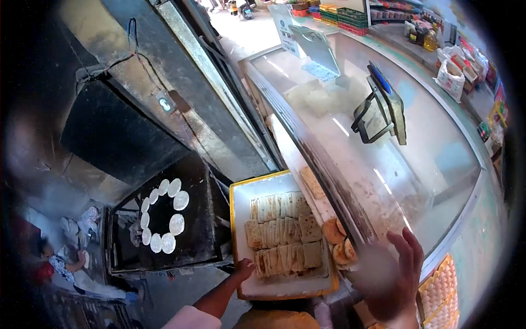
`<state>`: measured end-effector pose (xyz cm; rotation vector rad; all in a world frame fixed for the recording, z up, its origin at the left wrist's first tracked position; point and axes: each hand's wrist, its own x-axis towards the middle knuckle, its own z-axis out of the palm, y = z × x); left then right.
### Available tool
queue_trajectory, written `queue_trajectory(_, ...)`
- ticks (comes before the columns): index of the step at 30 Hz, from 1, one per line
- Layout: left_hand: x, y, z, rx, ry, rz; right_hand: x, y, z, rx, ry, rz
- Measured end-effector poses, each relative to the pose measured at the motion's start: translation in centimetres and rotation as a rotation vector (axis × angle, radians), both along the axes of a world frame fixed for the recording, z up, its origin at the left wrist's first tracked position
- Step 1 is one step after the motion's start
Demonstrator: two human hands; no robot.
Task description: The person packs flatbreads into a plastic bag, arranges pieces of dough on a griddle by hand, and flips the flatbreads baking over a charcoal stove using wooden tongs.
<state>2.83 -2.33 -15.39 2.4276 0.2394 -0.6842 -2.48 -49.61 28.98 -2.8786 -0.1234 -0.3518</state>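
Observation:
My left hand point(245, 270) is at the lower left side of a white foam box point(246, 288) with a yellow rim, its fingers close to the front row of flatbreads. The flatbreads point(282, 230) stand packed in three rows inside the box. My right hand point(392, 274) is raised at the lower right, in front of the glass counter, with its fingers apart; a blurred smear covers part of the palm. Round browned breads point(335, 236) lie between the box and my right hand.
A dark griddle point(197, 219) with a ring of pale dough rounds point(176, 224) is on the left. The glass counter point(438, 181) bears a tablet stand point(381, 107). Egg trays point(441, 290) are at the lower right. A person point(71, 271) is at the far left.

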Motion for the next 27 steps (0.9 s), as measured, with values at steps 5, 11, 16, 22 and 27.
queue_trajectory(5, 1.5, -0.3, -2.5, 0.093, -0.001, -0.008, -0.3, -0.6, 0.5, 0.251, -0.04, -0.003)
queue_trajectory(11, 2.3, 1.2, -9.1, -0.076, 0.016, 0.182, 0.5, -0.6, 1.4, 0.28, 0.007, 0.025)
queue_trajectory(16, 4.2, -1.2, -6.8, 0.069, -0.007, 0.138, 0.5, -0.4, 0.9, 0.243, 0.007, 0.012)
queue_trajectory(22, 6.8, -4.5, -1.1, 0.145, 0.08, 0.166, 0.3, -0.3, 0.7, 0.244, 0.059, -0.007)
queue_trajectory(27, 6.9, -4.0, -2.7, 0.365, -0.091, 0.043, 0.2, -0.4, 0.6, 0.233, 0.094, 0.0)
